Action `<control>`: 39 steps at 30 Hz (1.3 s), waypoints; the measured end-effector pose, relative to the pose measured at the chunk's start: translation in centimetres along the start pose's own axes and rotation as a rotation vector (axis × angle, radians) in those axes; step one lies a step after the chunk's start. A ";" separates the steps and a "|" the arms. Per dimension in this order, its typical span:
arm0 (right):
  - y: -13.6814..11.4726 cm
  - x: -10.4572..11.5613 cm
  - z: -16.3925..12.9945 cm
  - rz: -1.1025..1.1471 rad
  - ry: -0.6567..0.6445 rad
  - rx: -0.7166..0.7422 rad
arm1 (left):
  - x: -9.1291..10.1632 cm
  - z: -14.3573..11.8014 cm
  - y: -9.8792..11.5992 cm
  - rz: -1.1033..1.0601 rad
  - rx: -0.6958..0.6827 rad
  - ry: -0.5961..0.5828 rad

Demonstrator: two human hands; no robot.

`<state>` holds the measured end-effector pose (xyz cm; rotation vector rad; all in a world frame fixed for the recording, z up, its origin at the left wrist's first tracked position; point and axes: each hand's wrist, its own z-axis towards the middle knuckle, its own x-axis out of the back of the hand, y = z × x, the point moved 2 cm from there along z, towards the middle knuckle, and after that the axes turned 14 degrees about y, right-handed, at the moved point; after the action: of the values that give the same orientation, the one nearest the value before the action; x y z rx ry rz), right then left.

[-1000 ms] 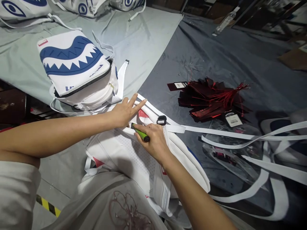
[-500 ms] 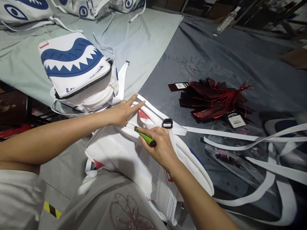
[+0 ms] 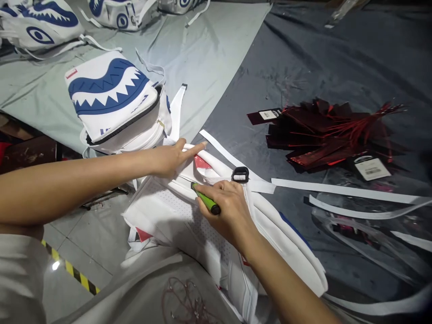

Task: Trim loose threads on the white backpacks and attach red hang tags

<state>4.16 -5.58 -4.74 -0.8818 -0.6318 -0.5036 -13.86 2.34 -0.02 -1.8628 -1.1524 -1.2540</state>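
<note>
Two hands work the white mesh-backed backpack [image 3: 189, 225] lying face down under your fingers.
Head view: keep your left hand [image 3: 170, 157], fingers flat and spread, pinning the top edge while your right hand [image 3: 229, 211], clenched on the green-handled tool [image 3: 206, 201], stays low. Its tip is hidden against the seam just beyond your fingertips.

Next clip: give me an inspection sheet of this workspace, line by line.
Surface: dark grey cloth beside a pale grey sheet.
Job's things: white backpack lying back panel up; green-handled tool.
Clutter: shark-mouth backpack, pile of red hang tags, loose white straps, black buckle.
Hands: left hand pressing flat on the white backpack; right hand in a grip on the tool, tip at a seam.
Cables: nothing seen.
Surroundings: more shark backpacks at the far edge; yellow-black floor tape.
</note>
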 end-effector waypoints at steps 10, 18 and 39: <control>-0.2 -1.5 0.7 0.004 -0.075 0.011 | -2.1 -0.9 -0.7 -0.059 0.194 0.165; -1.0 -3.7 1.1 0.069 -0.021 -0.125 | -1.1 -0.4 -0.4 -0.062 0.150 0.107; -3.3 -3.7 1.4 0.024 -0.075 -0.200 | -1.8 -0.5 -1.3 -0.067 0.089 0.136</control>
<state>-0.99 -5.73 -4.80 -1.1002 -0.6460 -0.5197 -15.55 1.90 -1.46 -1.6598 -1.1859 -1.3231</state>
